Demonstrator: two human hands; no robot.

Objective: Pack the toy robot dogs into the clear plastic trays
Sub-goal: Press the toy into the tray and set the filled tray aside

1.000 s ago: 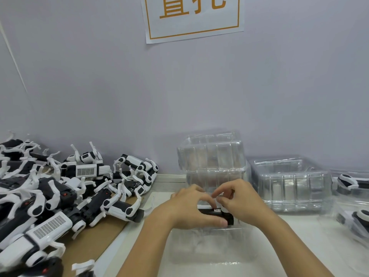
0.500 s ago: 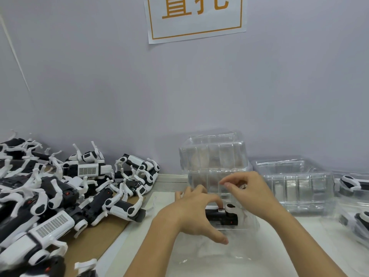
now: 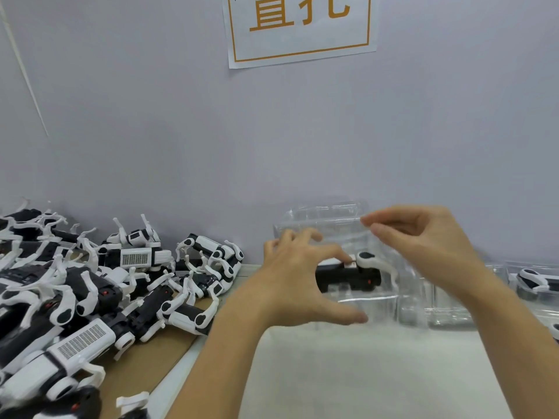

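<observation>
Between both hands sits a dog (image 3: 348, 275) in a tray (image 3: 378, 300) on the worktop (image 3: 363, 373). Left hand (image 3: 290, 285) and right hand (image 3: 429, 246) spread, holding nothing. Probably light, stiff; thin legs fragile, so grip by the body.

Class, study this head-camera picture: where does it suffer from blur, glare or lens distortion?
Head view: wide-angle bending curves the white wall poster; the right hand looks slightly motion-blurred; soft, even light; faint glare on the clear plastic tray makes its edges hard to trace.
</observation>
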